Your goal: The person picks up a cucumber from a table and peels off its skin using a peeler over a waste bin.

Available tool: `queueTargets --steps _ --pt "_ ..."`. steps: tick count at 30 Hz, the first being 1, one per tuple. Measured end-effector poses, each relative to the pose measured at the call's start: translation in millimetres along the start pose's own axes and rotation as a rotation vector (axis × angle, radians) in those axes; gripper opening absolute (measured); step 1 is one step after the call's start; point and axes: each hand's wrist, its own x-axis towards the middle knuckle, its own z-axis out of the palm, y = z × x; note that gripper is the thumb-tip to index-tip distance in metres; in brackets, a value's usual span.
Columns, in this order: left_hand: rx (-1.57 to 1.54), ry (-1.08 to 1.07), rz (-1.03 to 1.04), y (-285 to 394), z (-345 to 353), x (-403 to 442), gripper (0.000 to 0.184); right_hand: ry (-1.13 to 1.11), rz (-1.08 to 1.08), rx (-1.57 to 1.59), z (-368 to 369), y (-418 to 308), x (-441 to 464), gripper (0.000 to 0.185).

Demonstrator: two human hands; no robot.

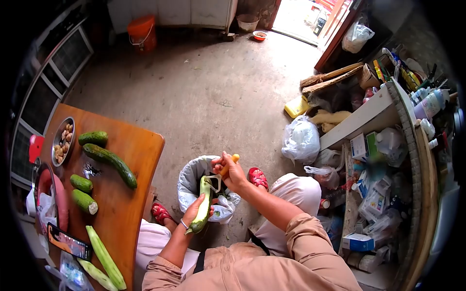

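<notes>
Green skin and pale bared flesh are shown on the squash [204, 195], which is held in the left hand [195, 208] at a slant over a lined bin [186, 173]. A peeler [224, 169] is gripped by its orange handle in the right hand [234, 173], its head at the squash's upper end; whether they touch cannot be told. On the wooden table [141, 140], four green squashes [110, 162] are laid near a bowl [70, 148], and two pared ones [106, 257] beside a phone [69, 241].

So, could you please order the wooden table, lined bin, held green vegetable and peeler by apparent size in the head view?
1. Wooden table
2. Lined bin
3. Held green vegetable
4. Peeler, partly hidden
</notes>
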Motion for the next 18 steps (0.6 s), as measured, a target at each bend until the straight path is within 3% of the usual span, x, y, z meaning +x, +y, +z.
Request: queueTargets --steps 4,8,9,12,14,18 --pt "-0.167 0.015 -0.138 2.9 -2.2 1.8 0.048 0.025 -0.071 -0.171 8.3 -3.7 -6.5 0.028" --pt "0.038 -0.086 -0.026 4.9 11.4 0.5 0.061 0.041 -0.065 -0.077 19.6 -8.0 -16.8 0.034" --pt "0.018 -0.147 -0.036 4.8 7.7 2.0 0.05 0.033 -0.057 -0.059 26.3 -9.1 -22.8 0.033" --pt "0.011 -0.158 0.004 -0.9 9.7 6.8 0.054 -0.018 -0.016 0.004 40.6 -13.6 -38.9 0.032" --pt "0.144 0.048 0.094 3.9 37.4 -7.8 0.062 -0.068 -0.013 0.001 49.9 -14.9 -51.0 0.031" --pt "-0.008 -0.015 0.131 3.8 34.8 -2.8 0.057 -0.145 0.034 -0.019 66.2 -16.1 -71.7 0.031"
